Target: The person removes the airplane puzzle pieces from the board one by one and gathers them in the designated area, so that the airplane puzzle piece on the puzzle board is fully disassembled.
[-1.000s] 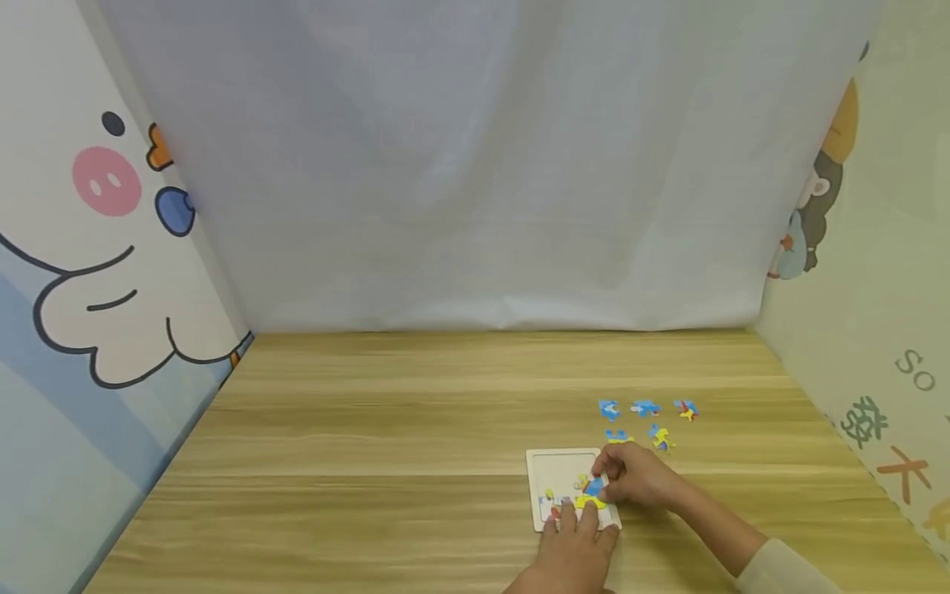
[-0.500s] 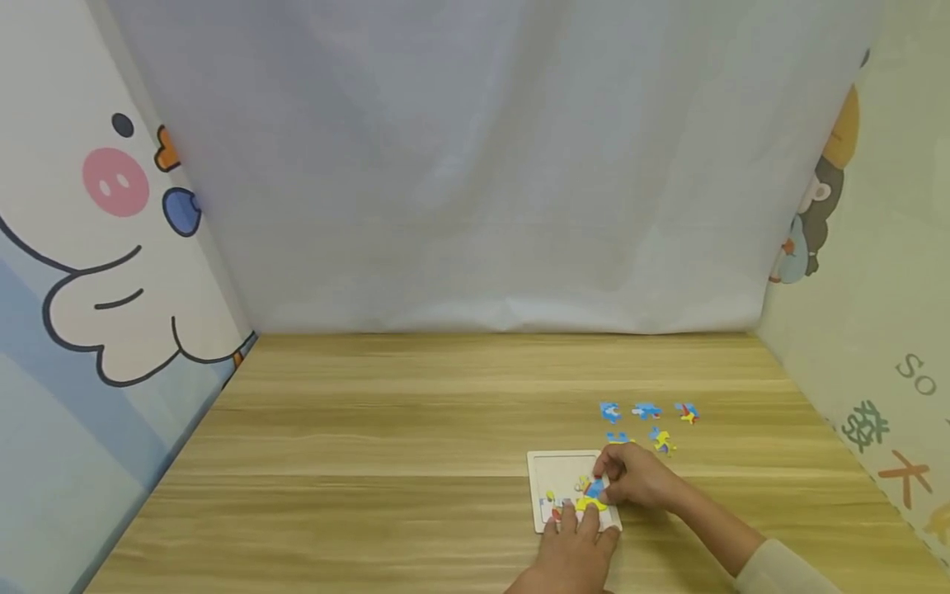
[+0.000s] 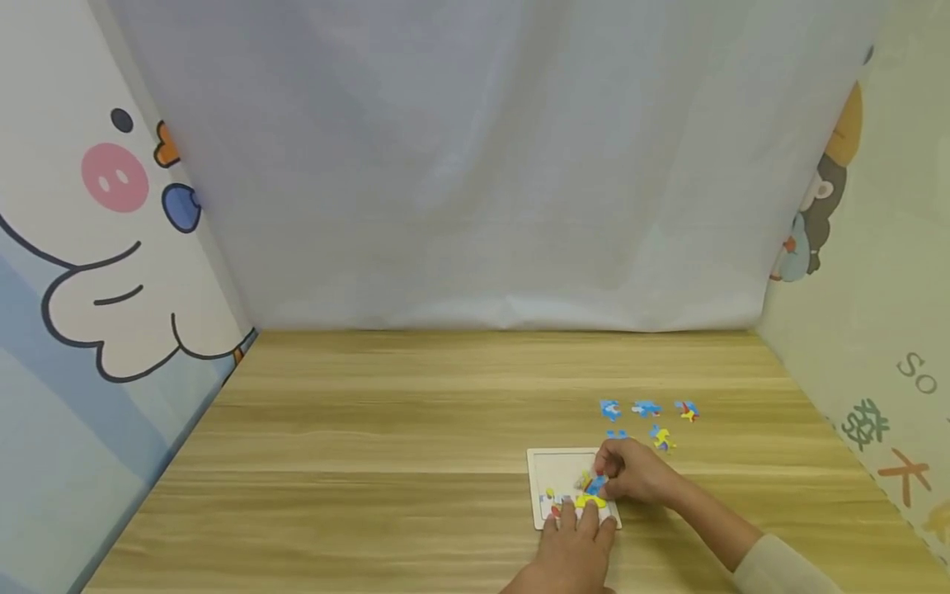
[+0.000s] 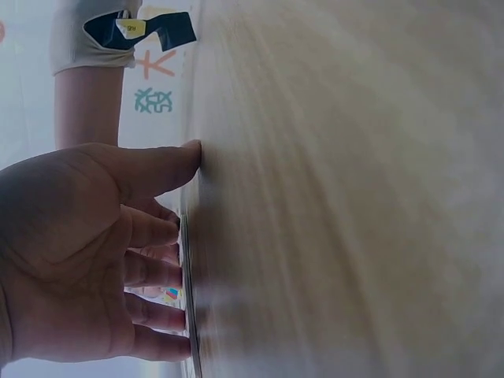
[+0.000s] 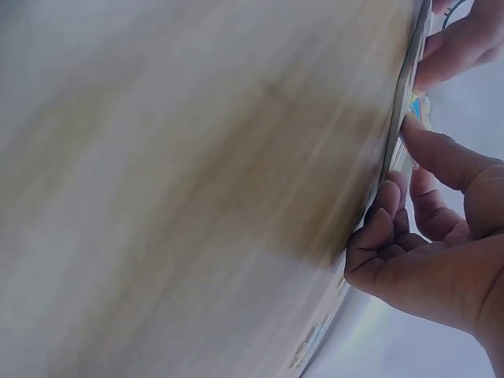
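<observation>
In the head view a pale square puzzle tray [image 3: 552,466] lies flat, its lower part filled with several jigsaw pieces. My left hand [image 3: 571,549] rests on the near edge, fingers spread over the fitted pieces; in the left wrist view those fingers [image 4: 153,269] look nearly straight. At the tray's right side, my right hand [image 3: 637,474] pinches a blue jigsaw piece [image 3: 595,485] between thumb and index finger. The piece lies against a yellow piece [image 3: 590,501]. Whether it sits flush cannot be seen. The right wrist view shows the thumb [image 5: 441,150] at the tray's edge.
Beyond the tray lie loose jigsaw pieces: a blue one [image 3: 611,410], another blue one [image 3: 646,408], a red-and-yellow one [image 3: 688,410] and a yellow-and-blue one [image 3: 661,438]. One more [image 3: 615,434] is partly hidden by my right hand. Printed panels stand left and right, a grey sheet behind.
Both hands keep nearly the same place. The blue piece between my right fingers shifts very slightly, and my right hand covers more of the nearest loose piece.
</observation>
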Tool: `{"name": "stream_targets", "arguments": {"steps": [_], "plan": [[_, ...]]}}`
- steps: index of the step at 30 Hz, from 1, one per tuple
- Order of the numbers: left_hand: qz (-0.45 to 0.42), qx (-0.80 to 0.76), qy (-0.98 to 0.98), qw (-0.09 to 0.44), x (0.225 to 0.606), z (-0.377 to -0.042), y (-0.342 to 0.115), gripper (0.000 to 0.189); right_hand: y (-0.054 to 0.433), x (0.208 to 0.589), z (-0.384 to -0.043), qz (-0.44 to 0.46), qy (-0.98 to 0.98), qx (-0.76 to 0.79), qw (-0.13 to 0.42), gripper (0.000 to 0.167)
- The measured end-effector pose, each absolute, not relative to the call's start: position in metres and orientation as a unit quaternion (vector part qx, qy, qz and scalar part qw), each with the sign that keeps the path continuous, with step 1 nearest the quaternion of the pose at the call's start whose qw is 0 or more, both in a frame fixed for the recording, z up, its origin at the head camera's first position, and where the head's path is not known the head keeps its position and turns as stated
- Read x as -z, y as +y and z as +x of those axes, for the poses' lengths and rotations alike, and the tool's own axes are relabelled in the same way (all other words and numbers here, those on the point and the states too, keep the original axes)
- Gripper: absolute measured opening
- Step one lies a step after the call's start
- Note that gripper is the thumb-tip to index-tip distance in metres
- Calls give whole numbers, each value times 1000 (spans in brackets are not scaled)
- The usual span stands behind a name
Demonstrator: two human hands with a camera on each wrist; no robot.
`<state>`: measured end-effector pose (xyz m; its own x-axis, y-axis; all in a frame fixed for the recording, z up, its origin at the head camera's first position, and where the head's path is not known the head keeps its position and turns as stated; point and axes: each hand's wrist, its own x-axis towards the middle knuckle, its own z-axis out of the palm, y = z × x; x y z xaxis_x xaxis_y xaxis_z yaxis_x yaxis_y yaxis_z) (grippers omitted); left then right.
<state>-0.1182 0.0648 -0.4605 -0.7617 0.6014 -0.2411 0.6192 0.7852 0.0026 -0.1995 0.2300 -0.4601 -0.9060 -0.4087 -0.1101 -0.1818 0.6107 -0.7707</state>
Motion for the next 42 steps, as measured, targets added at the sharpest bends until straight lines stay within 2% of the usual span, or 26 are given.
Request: {"name": "stream_targets", "arguments": {"steps": [11, 21, 30, 37, 42], "plan": [[320, 44, 939, 122, 459, -120, 65, 77, 237, 448, -203, -212, 847, 464, 147, 15], [310, 53, 943, 110, 462, -119, 67, 76, 238, 445, -201, -208, 834, 489, 150, 13], [309, 61, 944, 94, 468, -116, 71, 67, 257, 436, -195, -177, 842, 494, 128, 9], [306, 63, 948, 61, 472, -115, 71, 56, 275, 429, -190, -158, 837, 509, 125, 16], [308, 71, 947, 60, 473, -117, 69, 62, 284, 429, -189, -140, 839, 511, 121, 22]]}}
